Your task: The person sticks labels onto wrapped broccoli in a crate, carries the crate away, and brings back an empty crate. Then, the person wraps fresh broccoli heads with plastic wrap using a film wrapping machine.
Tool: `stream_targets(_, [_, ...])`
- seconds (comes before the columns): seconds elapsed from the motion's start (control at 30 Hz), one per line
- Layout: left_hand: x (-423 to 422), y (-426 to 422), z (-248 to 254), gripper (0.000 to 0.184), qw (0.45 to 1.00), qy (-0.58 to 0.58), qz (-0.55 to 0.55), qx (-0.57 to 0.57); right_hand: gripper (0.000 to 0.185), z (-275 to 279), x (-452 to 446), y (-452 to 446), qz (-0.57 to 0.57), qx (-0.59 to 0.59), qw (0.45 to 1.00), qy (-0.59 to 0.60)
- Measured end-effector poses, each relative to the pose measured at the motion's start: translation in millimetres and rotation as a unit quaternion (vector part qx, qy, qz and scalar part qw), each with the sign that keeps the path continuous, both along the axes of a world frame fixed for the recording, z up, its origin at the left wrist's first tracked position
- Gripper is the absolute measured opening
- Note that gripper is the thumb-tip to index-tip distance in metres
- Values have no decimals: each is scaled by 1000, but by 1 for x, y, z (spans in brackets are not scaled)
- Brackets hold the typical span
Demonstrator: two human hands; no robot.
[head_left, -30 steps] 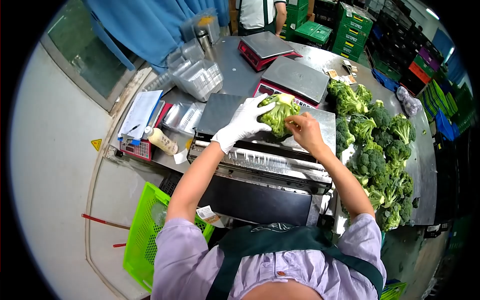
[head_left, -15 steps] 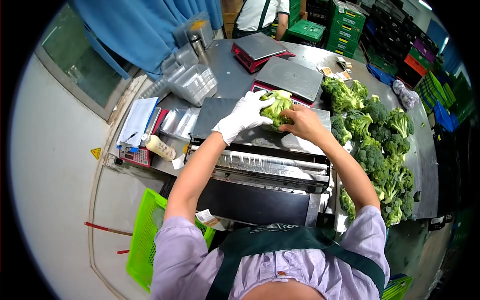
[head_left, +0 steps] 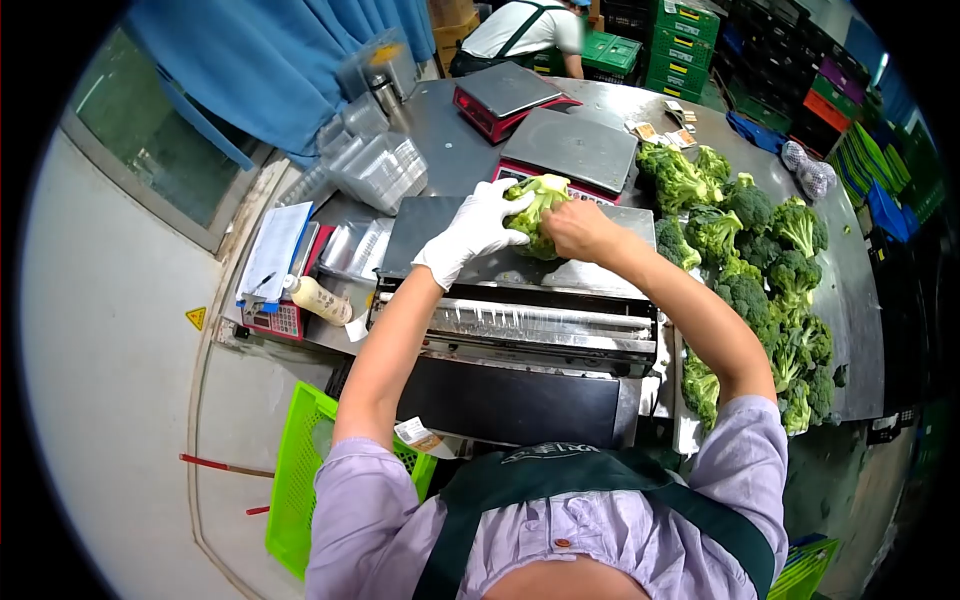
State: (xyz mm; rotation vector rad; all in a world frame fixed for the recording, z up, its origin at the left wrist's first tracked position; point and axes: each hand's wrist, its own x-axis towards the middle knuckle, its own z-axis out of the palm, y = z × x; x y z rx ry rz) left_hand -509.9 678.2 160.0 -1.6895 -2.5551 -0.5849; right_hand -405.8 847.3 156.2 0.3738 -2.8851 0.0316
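While my white-gloved left hand (head_left: 478,226), half open, cups the light-green, thick-stemmed broccoli head (head_left: 541,200) over the grey metal worktop (head_left: 615,277), I have the bare right hand (head_left: 588,232) at its other side, fingers bent, their grip hidden; a grey-topped red scale (head_left: 572,150) sits beyond.

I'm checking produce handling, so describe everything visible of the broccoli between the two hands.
The broccoli is one loose green head with a paler, yellowish-green stalk and branches; no wrapping can be made out on it. Its pale stalk side faces mostly up, the florets lower and partly hidden. The white-gloved left hand grips one side, and the bare right hand's bent fingers are at the other. It is over the metal plate; whether it touches that is unclear.
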Motion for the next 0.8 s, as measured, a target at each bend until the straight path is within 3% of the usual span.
stream_targets(0.13, [7, -2, -4, 61, 1000, 14, 21, 2, 7, -12, -3, 4, -6, -31, 997, 68])
stream_targets(0.2, [9, -5, -4, 61, 1000, 22, 7, 20, 5, -13, 2, 8, 18, -203, 976, 78])
stream_targets(0.33, [16, -10, -2, 60, 999, 18, 21, 20, 7, -10, 14, 7, 6, -328, 943, 60])
stream_targets(0.4, [16, -10, -2, 61, 999, 27, 21, 25, 9, -7, 17, 10, 9, -315, 948, 45])
stream_targets(0.47, [15, -9, -3, 61, 999, 31, 20, 22, 17, 2, 24, 11, 79, -230, 970, 7])
stream_targets(0.5, [14, -8, -3, 61, 999, 35, 18, 19, 13, 4, 24, 9, 89, -208, 973, 47])
stream_targets(0.67, [12, -5, -1, 60, 999, 36, 15, -3, 12, 15, 10, -1, 108, -96, 989, 18])
stream_targets(0.73, [11, -5, -3, 60, 999, 36, 16, -7, 9, 25, 3, -15, 45, 35, 997, -58])
stream_targets(0.8, [8, -3, -4, 60, 999, 42, 17, 0, 8, 29, 2, -20, 76, 77, 993, -38])
